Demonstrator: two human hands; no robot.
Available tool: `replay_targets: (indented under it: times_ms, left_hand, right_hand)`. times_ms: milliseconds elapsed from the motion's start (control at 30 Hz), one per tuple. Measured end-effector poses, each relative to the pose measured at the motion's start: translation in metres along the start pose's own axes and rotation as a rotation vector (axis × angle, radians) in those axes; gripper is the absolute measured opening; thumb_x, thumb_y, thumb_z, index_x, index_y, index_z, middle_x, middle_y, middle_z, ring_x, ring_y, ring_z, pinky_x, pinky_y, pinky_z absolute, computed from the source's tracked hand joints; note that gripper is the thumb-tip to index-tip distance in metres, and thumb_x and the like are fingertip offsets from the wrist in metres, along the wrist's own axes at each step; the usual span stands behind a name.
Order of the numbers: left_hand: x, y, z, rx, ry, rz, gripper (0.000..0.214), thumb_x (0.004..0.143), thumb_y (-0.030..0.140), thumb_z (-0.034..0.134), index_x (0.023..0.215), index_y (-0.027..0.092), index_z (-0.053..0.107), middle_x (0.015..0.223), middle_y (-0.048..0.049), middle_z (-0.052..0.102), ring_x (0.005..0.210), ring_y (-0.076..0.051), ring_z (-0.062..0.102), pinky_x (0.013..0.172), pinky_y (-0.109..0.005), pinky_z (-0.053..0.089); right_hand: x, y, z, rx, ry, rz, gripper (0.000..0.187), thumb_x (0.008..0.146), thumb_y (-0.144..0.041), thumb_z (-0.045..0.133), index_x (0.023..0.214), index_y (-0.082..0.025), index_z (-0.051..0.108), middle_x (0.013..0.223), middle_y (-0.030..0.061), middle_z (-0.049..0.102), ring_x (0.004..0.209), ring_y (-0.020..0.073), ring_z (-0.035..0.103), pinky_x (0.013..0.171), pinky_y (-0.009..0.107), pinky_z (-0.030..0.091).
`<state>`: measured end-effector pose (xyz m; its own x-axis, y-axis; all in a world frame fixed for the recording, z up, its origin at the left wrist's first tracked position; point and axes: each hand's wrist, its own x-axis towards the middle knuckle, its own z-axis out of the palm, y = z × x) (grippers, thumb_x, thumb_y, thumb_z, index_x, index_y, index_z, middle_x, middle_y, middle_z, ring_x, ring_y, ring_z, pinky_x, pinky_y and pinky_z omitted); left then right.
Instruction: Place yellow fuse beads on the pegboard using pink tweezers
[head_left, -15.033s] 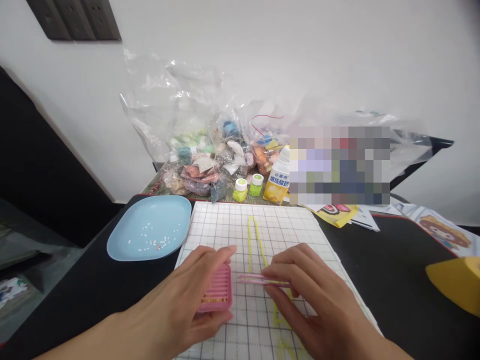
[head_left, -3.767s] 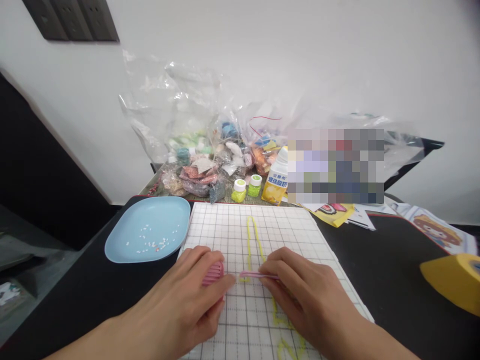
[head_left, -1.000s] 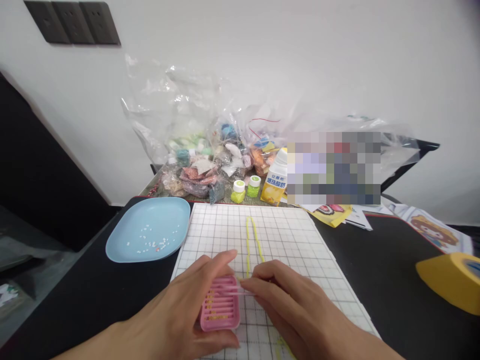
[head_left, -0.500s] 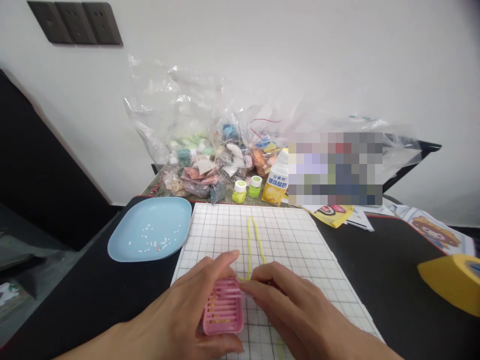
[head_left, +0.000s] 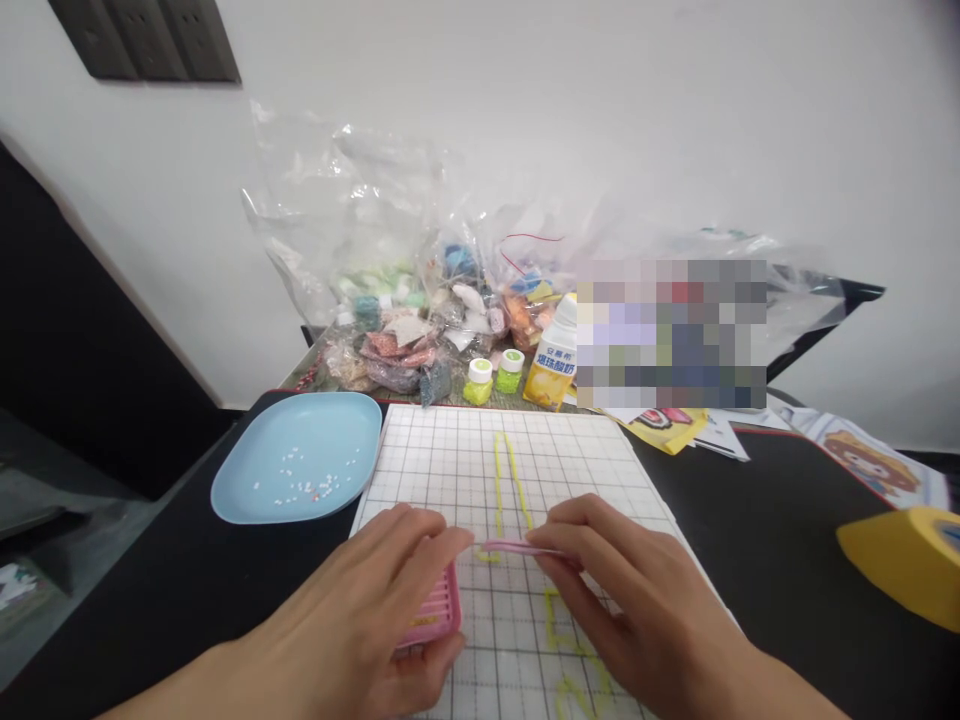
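Slim pink tweezers (head_left: 517,548), pinched by fingers of the right hand (head_left: 637,600), lie crosswise, tip pointing frame-left; the left hand (head_left: 360,620) clasps a pink tray (head_left: 433,610).

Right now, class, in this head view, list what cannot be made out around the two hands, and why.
Pink ridged plastic tray: head view, mostly under the left hand.
Pink tweezers: head view, rear end inside the right hand; any bead at the tips too small.
Yellow-green bead line on the white gridded board: head view, lower part cut by the bottom edge.
Pixelated patch: head view, contents blurred.
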<state>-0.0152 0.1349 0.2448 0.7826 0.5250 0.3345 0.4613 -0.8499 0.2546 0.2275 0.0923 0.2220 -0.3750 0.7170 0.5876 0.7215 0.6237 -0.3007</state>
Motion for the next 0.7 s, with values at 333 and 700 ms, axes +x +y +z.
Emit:
replay_targets:
  times_ms: [333,700]
  left_hand:
    - [0.000,-0.008,0.020,0.053,0.131,0.043,0.027,0.071,0.011,0.048,0.094,0.020,0.056,0.096,-0.0088,0.060,0.082,-0.025,0.062,0.064,-0.037,0.059]
    - [0.004,-0.006,0.015,0.101,0.065,0.071,0.045,0.066,0.009,0.048,0.107,0.023,0.061,0.091,-0.0076,0.062,0.075,-0.023,0.060,0.060,-0.036,0.059]
  right_hand:
    - [0.000,0.001,0.005,-0.043,-0.060,-0.007,0.019,0.098,-0.016,0.041,0.102,-0.017,0.059,0.082,0.0052,0.062,0.066,0.0155,0.062,0.051,0.027,0.053]
    - [-0.002,0.001,0.007,-0.038,-0.087,-0.019,0.017,0.098,-0.013,0.041,0.104,-0.017,0.056,0.084,0.0060,0.061,0.067,0.0164,0.061,0.052,0.029,0.053]
